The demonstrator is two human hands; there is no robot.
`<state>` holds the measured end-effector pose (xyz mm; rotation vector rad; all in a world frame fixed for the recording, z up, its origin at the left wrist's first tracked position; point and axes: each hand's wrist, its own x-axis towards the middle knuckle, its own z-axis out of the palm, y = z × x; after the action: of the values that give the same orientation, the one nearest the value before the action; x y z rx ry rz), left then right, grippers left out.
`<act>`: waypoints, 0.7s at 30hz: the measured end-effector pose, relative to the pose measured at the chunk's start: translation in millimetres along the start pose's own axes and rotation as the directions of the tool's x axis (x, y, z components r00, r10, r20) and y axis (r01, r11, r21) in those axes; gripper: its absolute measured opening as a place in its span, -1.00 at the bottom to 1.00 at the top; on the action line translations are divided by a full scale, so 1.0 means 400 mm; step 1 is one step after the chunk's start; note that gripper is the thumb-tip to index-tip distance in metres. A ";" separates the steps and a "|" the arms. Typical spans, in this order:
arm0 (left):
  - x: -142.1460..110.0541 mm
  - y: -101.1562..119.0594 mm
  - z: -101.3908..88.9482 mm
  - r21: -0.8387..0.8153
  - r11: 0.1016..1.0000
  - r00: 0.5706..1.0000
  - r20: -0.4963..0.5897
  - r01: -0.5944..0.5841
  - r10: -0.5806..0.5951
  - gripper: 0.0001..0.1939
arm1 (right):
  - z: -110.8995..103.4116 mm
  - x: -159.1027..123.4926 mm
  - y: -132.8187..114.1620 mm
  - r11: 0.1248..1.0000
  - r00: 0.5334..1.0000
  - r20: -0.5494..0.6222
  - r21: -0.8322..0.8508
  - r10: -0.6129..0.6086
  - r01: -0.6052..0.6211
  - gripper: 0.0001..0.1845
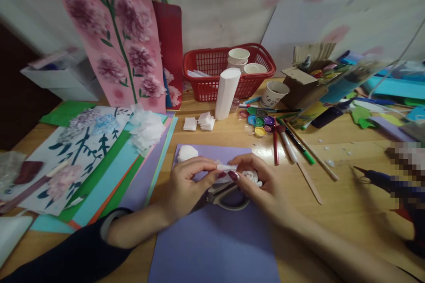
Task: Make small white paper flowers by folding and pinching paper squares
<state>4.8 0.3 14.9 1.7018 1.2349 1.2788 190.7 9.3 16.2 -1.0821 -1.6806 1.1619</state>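
Dark sleeve (76,247) nearest in the head view, and look: left hand (184,183) and right hand (264,185), thumbs closed against fingertips, pinch a white paper strip (227,167) between them, above the purple sheet (212,247) (scissors (215,195) just below).

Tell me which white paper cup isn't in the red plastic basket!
The white paper cup on the wooden table, right of the red plastic basket; others sit inside.
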 end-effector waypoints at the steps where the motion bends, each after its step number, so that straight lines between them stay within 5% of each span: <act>1: 0.001 0.002 -0.001 -0.003 1.000 1.000 0.011 0.001 -0.001 -0.87 | -0.001 0.001 -0.002 1.000 1.000 0.003 -0.013 -0.002 0.002 -0.81; 10: 0.004 -0.021 0.011 -0.385 0.880 0.954 -0.002 0.277 -0.301 -0.85 | 0.001 -0.004 0.021 0.957 0.970 -0.124 0.227 0.211 -0.180 -0.74; 16: 0.013 -0.032 0.011 -0.513 0.786 0.904 -0.040 0.346 -0.425 -0.64 | 0.002 0.015 0.048 0.881 0.896 -0.332 0.458 0.295 -0.120 -0.79; 21: 0.014 -0.042 0.013 -0.526 0.754 0.875 -0.036 0.394 -0.482 -0.70 | -0.002 0.011 0.037 0.909 0.961 -0.116 0.369 0.249 -0.192 -0.84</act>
<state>5.4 11.2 0.0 0.8696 1.1687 1.3150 193.0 16.7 3.0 -1.1189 -1.1857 1.4181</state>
